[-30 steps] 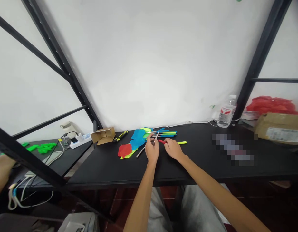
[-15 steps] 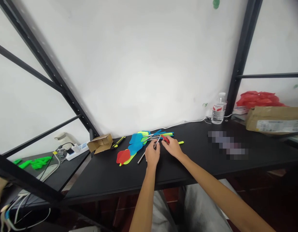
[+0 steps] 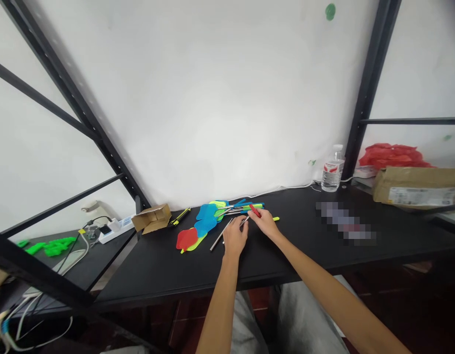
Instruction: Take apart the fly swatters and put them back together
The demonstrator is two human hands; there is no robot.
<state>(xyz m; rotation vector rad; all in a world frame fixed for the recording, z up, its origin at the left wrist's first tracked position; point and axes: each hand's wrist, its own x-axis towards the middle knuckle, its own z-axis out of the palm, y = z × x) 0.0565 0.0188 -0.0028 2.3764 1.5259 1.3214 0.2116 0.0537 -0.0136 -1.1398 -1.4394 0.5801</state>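
My right hand [image 3: 266, 225] is closed around a red handle [image 3: 254, 211]. Between the two hands runs a short stretch of thin metal rod [image 3: 244, 221], pinched by the fingers of my left hand [image 3: 234, 237]; whether it joins the red handle I cannot tell. Just left of that hand, another metal rod [image 3: 220, 237] lies slanted on the black table. Beyond my hands lie several fly swatters, with blue mesh heads [image 3: 206, 226] and yellow-green ones, their rods and handles pointing right. A red swatter head [image 3: 186, 239] overlaps a yellow-green one nearer the table's front.
An open cardboard box [image 3: 152, 219] and a black-and-yellow utility knife [image 3: 180, 217] sit at the left. Toward the right stand a water bottle [image 3: 331, 173] and a larger carton [image 3: 419, 188]. Black metal posts [image 3: 367, 83] frame the table [image 3: 157, 275]. A white cable follows the wall.
My left hand has loosened and shifted its fingers along the rod. The red handle in my right hand now points more upward and left. The view has shifted slightly.
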